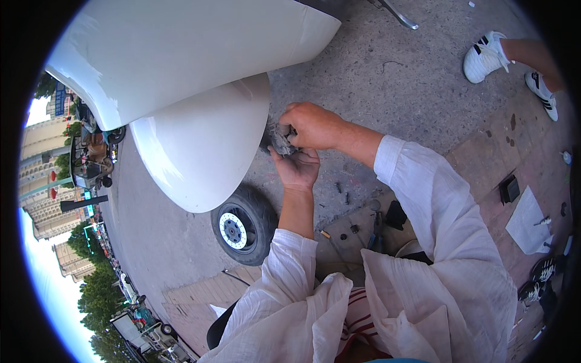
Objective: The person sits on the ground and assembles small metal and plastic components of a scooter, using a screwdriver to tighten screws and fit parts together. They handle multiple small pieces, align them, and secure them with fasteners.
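A glossy white scooter fender (200, 139) curves out from beneath a larger white body panel (200, 48). At its right edge is a grimy grey metal part (280, 144), mostly covered by my hands. My left hand (299, 170) is palm up under this part, thumb and fingers curled against its lower side. From above, my right hand (315, 125) closes its thumb and fingers on the part's upper end. Whatever small piece may be within the right fingertips is hidden. A removed wheel (245, 225) with a black tyre and silver brake disc rests below the fender.
Pliers (376, 233), small bolts (347, 197) and a black block (396, 215) lie near my right forearm. A white sheet (528, 222) and a black box (509, 189) are farther right. Another person's white shoe (484, 58) stands at the upper right.
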A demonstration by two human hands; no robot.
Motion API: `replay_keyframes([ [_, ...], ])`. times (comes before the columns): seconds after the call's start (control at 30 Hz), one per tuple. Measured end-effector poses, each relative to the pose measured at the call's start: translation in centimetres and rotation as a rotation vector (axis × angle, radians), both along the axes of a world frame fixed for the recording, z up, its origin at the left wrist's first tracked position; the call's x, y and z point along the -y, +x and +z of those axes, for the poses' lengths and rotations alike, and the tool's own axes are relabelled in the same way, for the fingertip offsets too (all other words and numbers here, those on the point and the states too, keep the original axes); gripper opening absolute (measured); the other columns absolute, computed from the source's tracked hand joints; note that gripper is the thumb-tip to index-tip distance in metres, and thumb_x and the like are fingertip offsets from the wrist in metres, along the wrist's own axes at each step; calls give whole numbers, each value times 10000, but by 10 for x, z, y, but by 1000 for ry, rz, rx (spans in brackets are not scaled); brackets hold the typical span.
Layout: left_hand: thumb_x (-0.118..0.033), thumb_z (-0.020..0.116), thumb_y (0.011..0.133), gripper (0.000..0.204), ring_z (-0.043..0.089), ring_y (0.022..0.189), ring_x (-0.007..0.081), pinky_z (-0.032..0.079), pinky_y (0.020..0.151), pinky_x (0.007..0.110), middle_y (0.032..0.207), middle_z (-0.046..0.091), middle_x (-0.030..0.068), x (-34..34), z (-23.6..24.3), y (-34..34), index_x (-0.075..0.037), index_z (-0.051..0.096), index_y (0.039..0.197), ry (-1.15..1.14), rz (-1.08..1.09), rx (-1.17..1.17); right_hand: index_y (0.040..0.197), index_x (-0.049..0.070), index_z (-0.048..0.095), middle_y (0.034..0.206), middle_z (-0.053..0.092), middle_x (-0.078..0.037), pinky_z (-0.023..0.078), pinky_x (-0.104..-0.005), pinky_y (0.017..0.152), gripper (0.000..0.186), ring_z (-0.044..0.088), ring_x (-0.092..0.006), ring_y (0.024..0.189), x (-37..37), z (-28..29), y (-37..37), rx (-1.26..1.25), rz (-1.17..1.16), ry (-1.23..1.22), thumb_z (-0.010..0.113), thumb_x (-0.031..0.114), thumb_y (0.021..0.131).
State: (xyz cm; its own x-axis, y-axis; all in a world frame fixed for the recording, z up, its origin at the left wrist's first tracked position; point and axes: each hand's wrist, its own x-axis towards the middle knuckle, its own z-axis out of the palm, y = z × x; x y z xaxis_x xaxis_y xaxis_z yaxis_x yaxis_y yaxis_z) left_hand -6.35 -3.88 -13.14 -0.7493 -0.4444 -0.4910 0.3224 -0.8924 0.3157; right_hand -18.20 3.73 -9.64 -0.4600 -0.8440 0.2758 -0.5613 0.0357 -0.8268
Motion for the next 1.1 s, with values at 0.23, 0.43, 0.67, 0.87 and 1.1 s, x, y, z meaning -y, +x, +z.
replay_keyframes([
  [0.23, -495, 328, 979, 510, 618, 1057, 198, 522, 908, 355, 1140, 637, 48, -1, 3, -2, -80, 563, 1159, -14, 10, 40, 796, 17, 638, 820, 582, -146, 501, -416, 698, 186, 605, -322, 782, -1, -2, -1, -47, 7, -7, 648, 28, 611],
  [0.43, -525, 295, 978, 550, 604, 1079, 202, 515, 923, 358, 1155, 621, 57, 2, 2, -2, -80, 544, 1184, -25, 40, 79, 812, 15, 638, 837, 583, -136, 504, -409, 695, 194, 608, -314, 789, 1, -3, 1, -17, 24, 4, 643, 12, 618],
  [0.67, -491, 510, 917, 501, 577, 1106, 231, 503, 948, 369, 1208, 567, 97, -6, 9, 0, -69, 537, 1187, -52, 124, 109, 843, 17, 647, 855, 589, -134, 509, -399, 697, 185, 613, -306, 800, -1, -11, 1, -3, 19, -51, 651, 18, 658],
  [0.87, -440, 600, 880, 450, 614, 1040, 229, 536, 903, 347, 1187, 573, 96, -2, 6, 6, -65, 575, 1128, -23, 135, 100, 906, 22, 671, 896, 621, -138, 506, -391, 752, 186, 622, -309, 847, -9, -15, -3, 114, 9, -103, 647, 41, 723],
  [1.1, -471, 644, 839, 483, 630, 1008, 238, 547, 885, 350, 1167, 575, 109, -2, 5, 3, -77, 587, 1113, 54, 160, 188, 841, 27, 662, 825, 635, -172, 494, -450, 731, 161, 619, -362, 814, -6, -15, -2, 73, -40, -110, 638, 38, 682],
])
